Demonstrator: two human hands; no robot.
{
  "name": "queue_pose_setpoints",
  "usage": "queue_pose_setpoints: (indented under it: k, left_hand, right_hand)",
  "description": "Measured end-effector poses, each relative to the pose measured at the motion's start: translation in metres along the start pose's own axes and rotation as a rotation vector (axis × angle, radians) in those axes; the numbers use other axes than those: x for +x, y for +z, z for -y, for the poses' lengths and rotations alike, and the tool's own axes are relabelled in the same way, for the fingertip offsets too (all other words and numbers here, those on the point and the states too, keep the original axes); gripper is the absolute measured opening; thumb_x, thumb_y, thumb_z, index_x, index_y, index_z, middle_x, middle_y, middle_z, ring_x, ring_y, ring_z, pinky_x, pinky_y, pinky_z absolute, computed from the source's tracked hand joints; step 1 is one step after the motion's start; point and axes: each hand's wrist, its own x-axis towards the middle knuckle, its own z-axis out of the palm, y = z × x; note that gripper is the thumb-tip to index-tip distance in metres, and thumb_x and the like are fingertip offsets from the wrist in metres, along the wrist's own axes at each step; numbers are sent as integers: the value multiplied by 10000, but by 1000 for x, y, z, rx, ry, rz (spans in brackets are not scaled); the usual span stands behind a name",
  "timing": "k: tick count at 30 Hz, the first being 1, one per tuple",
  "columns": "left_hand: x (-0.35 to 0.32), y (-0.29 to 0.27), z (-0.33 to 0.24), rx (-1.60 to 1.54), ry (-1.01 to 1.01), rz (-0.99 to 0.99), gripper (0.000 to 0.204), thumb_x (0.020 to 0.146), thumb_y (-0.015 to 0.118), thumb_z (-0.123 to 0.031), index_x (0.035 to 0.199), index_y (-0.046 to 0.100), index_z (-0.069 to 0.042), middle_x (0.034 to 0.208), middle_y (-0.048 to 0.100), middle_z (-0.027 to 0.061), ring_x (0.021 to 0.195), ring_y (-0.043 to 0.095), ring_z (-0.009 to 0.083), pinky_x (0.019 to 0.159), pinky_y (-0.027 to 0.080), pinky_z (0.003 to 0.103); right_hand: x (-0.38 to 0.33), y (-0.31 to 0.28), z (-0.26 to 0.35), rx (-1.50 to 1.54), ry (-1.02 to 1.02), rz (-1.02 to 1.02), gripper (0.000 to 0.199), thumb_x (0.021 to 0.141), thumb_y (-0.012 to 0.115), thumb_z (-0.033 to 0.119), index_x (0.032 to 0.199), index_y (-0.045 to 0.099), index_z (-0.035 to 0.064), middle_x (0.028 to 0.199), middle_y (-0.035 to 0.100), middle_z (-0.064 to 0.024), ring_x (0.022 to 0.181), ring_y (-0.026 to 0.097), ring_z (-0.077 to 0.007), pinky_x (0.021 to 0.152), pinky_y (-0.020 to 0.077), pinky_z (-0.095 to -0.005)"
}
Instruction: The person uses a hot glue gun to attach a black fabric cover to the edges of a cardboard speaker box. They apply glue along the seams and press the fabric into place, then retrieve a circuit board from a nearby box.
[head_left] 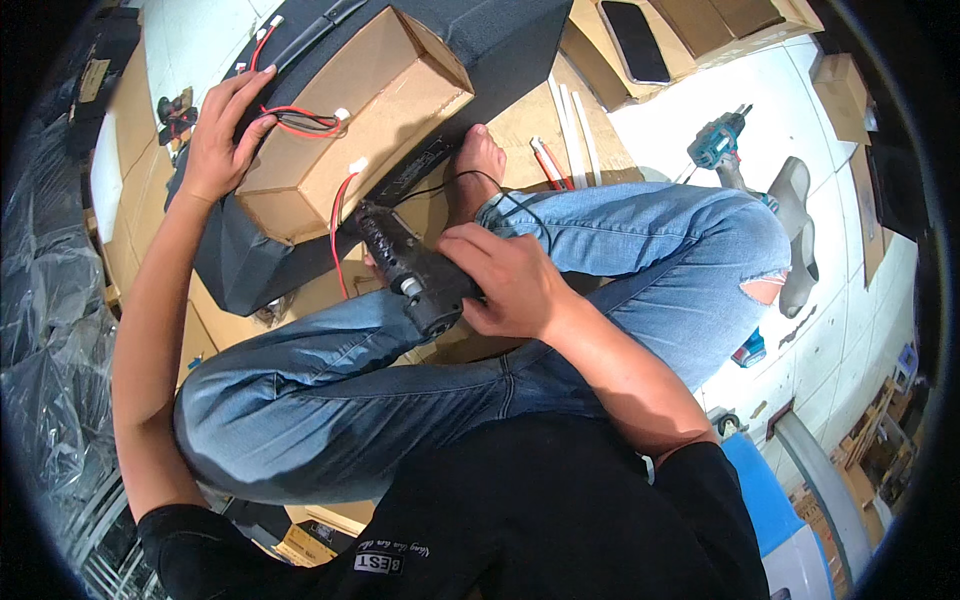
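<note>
A brown open-faced box [375, 105] with bare inner walls lies slanted against a black felt-like covering [510, 50]. My left hand [225, 135] rests at the box's left edge with its fingers stretched and thumb apart, touching near a looped bundle of red and black wires [305, 122]. Another red wire [338, 225] hangs over the box's near edge from a white connector. My right hand [510, 278] is wrapped round a black corded hot glue gun [440, 285], its shiny barrel pointing toward the box's near corner. My fingers hide part of its handle.
White sticks [575, 135] and a red-handled tool [550, 165] lie on cardboard beside my bare foot [480, 160]. A teal drill [720, 145] and a grey slipper [797, 240] are on the tiles. A phone [635, 40] rests on a carton at the back. Clear plastic sheeting [55, 290] lies left.
</note>
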Motion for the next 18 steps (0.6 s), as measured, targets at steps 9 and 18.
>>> queue_pose_setpoints:
  k: [9, 18]
  left_hand:
    - [0, 4, -3, 65, 2, -47, 513, 961, 680, -253, 1452, 578, -141, 1366, 596, 151, 1254, 559, 356, 1075, 439, 449]
    - [0, 2, -3, 26, -28, -45, 515, 940, 703, -260, 1435, 608, -158, 1334, 619, 135, 1262, 562, 351, 1079, 432, 449]
  right_hand:
    - [-12, 5, 19, 352, -214, 45, 576, 665, 762, 144, 1215, 620, 49, 1174, 659, -110, 866, 698, -349, 704, 578, -412]
    - [-11, 5, 15, 611, -132, 82, 545, 723, 784, 156, 1226, 637, 5, 1183, 678, -163, 975, 707, -364, 801, 571, -394]
